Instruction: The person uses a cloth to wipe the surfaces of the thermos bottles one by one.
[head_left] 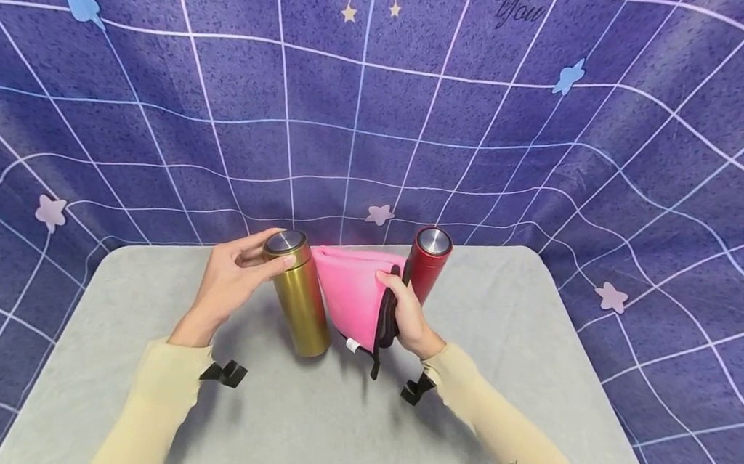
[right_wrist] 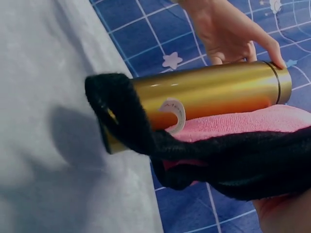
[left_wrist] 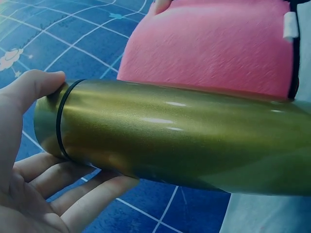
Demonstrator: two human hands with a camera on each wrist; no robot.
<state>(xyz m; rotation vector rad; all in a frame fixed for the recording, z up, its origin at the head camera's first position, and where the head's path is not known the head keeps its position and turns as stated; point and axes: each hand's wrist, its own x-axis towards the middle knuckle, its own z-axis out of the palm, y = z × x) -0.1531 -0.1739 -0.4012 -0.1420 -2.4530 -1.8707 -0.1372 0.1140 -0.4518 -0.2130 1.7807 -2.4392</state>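
Note:
In the head view my left hand [head_left: 234, 275] grips a gold thermos bottle [head_left: 304, 306] at its lid, thumb on the near side and fingers behind. The left wrist view has the thumb and fingers on opposite sides of the bottle's lid end, by the dark ring. My right hand [head_left: 407, 313] pinches a folded pink cloth [head_left: 353, 292] by its black-trimmed side, thumb on the pink face. A white tag and black loop show at the cloth's lower end. The cloth stands close beside the gold bottle. Just behind my right hand is a red thermos bottle [head_left: 429, 256], its lower part hidden.
A grey cloth-covered table [head_left: 322, 432] lies under everything. Behind and along the sides hangs a purple-blue curtain [head_left: 261, 153] with a grid and stars. Black straps [head_left: 226, 373] stick out at both wrists.

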